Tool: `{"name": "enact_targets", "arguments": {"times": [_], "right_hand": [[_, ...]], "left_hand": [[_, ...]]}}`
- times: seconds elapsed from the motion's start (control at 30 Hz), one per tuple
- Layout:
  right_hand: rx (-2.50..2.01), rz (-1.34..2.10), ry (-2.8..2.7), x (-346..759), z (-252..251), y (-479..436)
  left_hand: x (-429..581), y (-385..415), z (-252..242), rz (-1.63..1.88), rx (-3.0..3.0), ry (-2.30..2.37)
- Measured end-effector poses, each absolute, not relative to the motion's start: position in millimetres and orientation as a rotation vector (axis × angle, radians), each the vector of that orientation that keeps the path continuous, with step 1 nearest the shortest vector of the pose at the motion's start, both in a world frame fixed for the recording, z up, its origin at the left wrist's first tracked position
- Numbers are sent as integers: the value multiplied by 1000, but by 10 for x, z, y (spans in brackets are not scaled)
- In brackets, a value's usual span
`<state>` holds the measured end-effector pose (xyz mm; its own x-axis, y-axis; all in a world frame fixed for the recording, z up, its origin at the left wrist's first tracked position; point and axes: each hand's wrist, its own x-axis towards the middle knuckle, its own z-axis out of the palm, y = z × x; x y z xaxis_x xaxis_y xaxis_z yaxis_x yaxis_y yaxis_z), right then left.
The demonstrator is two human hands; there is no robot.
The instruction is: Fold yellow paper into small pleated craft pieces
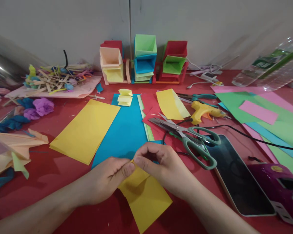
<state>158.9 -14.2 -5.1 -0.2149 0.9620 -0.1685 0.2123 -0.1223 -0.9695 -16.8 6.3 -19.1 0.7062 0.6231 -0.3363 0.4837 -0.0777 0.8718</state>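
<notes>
A yellow sheet of paper (148, 201) hangs between my hands over the red table, its upper part folded over. My left hand (109, 178) pinches the top edge between thumb and finger. Close beside it, my right hand (161, 165) pinches the same edge, fingers curled. Under and beyond my hands lies a blue sheet (123, 126), with a small pleated yellow paper piece (125, 97) standing at its far end. More yellow sheets (85, 130) rest to the left of the blue one. Green-handled scissors (185, 133) lie to the right of my hands.
Folded paper boxes (145, 63) stand along the wall. Right of the scissors lie a phone (241, 175), a yellow glue gun (205, 112) with its cord, a purple device (275, 185) and coloured sheets (256, 104). Crepe flowers (42, 106) and wooden sticks (51, 81) fill the left side.
</notes>
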Motion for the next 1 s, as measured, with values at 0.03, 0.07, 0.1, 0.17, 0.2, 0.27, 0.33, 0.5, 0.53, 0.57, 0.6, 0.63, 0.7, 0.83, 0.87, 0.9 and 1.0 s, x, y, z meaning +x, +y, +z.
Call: {"name": "enact_targets", "arguments": {"times": [0.03, 0.07, 0.1, 0.17, 0.2, 0.27, 0.33, 0.5, 0.53, 0.57, 0.6, 0.63, 0.7, 0.83, 0.87, 0.9, 1.0], "right_hand": [[-1344, 1405, -1475, 1584, -52, -144], [-1348, 1413, -1489, 1579, -51, -146], [-1361, 1420, -1499, 1575, -47, -147], [-1399, 1425, -1506, 1570, -36, -146], [-1414, 1425, -1505, 1569, -31, -145], [-1431, 1416, -1498, 1572, -22, -143], [-1432, 1393, -1486, 1584, -21, -138], [-1487, 1394, -1342, 1643, -40, -115], [-1500, 1410, -1329, 1652, -43, -113], [-1508, 1424, -1338, 1656, -45, -113], [-1510, 1432, -1367, 1657, -46, -116], [-1509, 1432, -1406, 1654, -46, -121], [-1508, 1432, -1470, 1643, -45, -132], [-1529, 1493, -1451, 1644, -41, -128], [-1521, 1513, -1438, 1655, -40, -119], [-1505, 1530, -1436, 1672, -38, -107], [-1499, 1512, -1460, 1752, -30, -66]], "left_hand": [[-166, 58, -201, 146, 1713, 898], [-164, 53, -210, 140, 1708, 903], [-164, 50, -216, 131, 1708, 904], [-170, 45, -218, 122, 1720, 892], [-176, 44, -213, 115, 1724, 884], [-194, 46, -199, 95, 1726, 888], [-212, 50, -182, 79, 1704, 931], [-213, 55, -151, 30, 1364, 940], [-207, 52, -149, 29, 1311, 926], [-202, 48, -149, 32, 1287, 917], [-197, 43, -150, 35, 1287, 912], [-194, 38, -152, 35, 1300, 911], [-193, 30, -155, 30, 1338, 910], [-198, 31, -148, 8, 1375, 903], [-200, 35, -143, 3, 1377, 903], [-201, 39, -137, 0, 1379, 901], [-209, 53, -120, -4, 1376, 886]]}}
